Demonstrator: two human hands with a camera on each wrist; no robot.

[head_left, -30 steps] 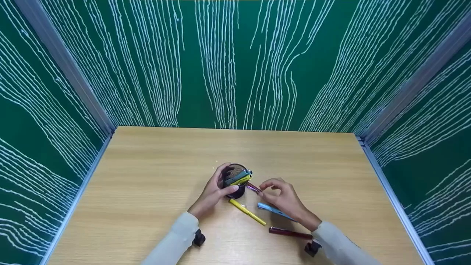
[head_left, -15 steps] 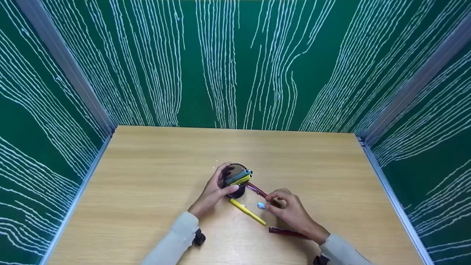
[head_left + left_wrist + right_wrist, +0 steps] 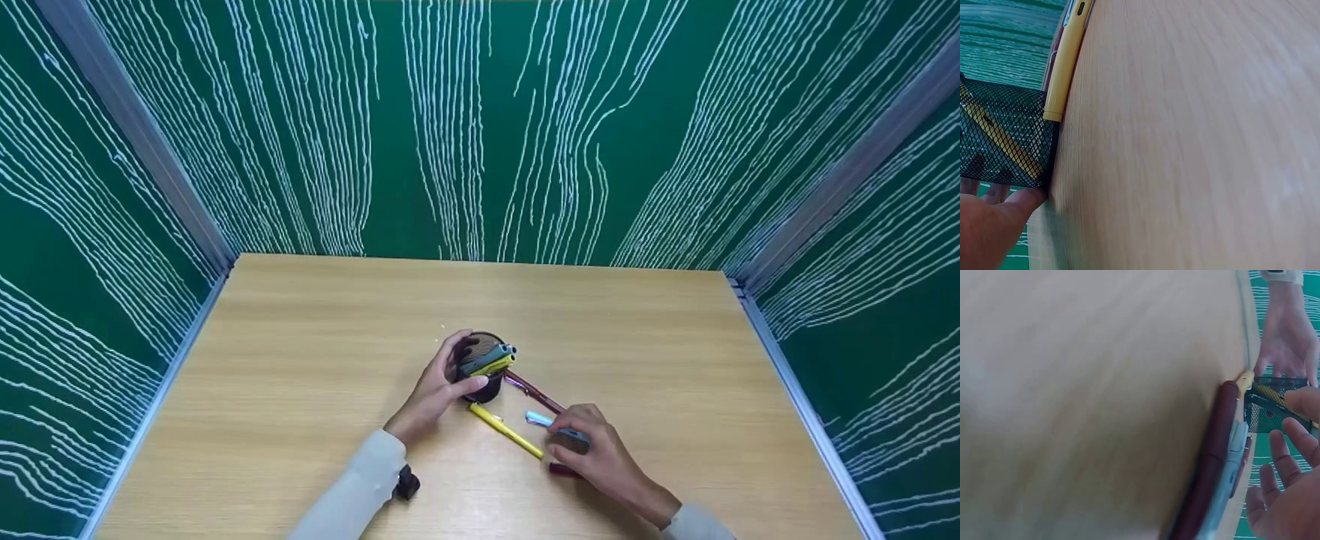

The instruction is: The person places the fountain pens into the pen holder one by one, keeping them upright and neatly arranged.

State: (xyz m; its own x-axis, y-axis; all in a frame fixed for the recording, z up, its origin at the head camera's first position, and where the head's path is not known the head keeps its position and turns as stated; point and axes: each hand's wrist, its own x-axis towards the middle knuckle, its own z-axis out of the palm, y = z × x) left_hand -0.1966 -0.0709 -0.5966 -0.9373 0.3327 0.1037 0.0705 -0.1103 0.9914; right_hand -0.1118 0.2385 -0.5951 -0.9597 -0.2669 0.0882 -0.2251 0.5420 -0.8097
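My left hand (image 3: pixel 431 397) grips a black mesh pen holder (image 3: pixel 491 391), which stands on the table with its mouth toward the head camera. Inside lean a yellow pen (image 3: pixel 495 367) and teal pens (image 3: pixel 481 362). My right hand (image 3: pixel 611 461) hovers over a light blue pen (image 3: pixel 538 419), partly covering it; in the right wrist view its fingers (image 3: pixel 1283 458) are spread apart with nothing between them. A dark red pen (image 3: pixel 546 400) lies from the holder's base toward that hand. Beneath the hand, another dark red pen (image 3: pixel 1213 450) is mostly hidden in the head view.
A yellow pen (image 3: pixel 506 430) lies slantwise on the wooden table (image 3: pixel 315 322), just in front of the holder. Green walls (image 3: pixel 390 150) with white wavy lines enclose the table at the back and both sides, with grey posts (image 3: pixel 142 127) at the corners.
My right hand has moved down and right, away from the dark red pen by the holder, uncovering more of it and coming over the blue pen. The left hand and holder stay put.
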